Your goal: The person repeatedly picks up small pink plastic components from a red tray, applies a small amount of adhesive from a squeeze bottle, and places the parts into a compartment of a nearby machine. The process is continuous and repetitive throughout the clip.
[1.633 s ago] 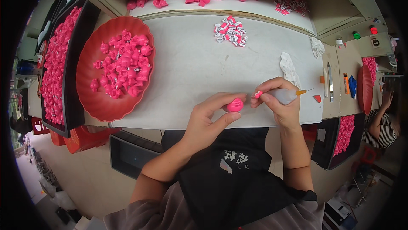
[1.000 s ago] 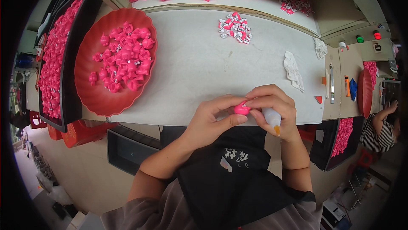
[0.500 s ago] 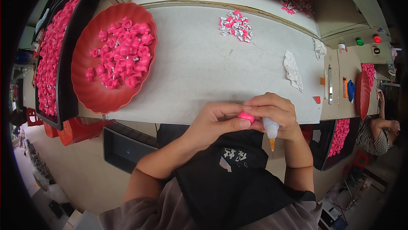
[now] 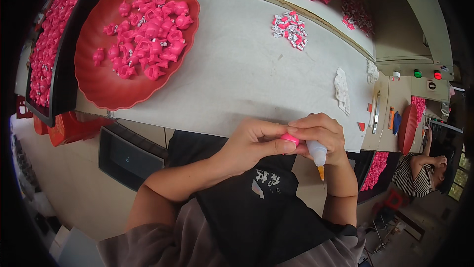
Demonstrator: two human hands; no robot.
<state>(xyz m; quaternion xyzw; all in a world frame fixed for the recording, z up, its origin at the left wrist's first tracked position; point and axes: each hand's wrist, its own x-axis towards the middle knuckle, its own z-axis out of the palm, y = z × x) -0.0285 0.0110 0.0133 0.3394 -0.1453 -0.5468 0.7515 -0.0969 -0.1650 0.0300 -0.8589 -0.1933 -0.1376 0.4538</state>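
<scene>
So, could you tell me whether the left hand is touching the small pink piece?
Touching: the head view shows the left hand pinching the small pink piece with its fingertips, no gap visible.

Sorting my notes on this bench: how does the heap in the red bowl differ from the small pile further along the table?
The heap in the red bowl is all pink pieces; the small pile mixes pink with white or grey bits. The bowl's heap is larger and contained; the small pile lies loose on the grey table. Both hold small pink parts, and neither hand touches them.

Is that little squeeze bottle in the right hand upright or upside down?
Upside down: the small translucent squeeze bottle hangs from the right hand with its orange nozzle pointing downward.
</scene>
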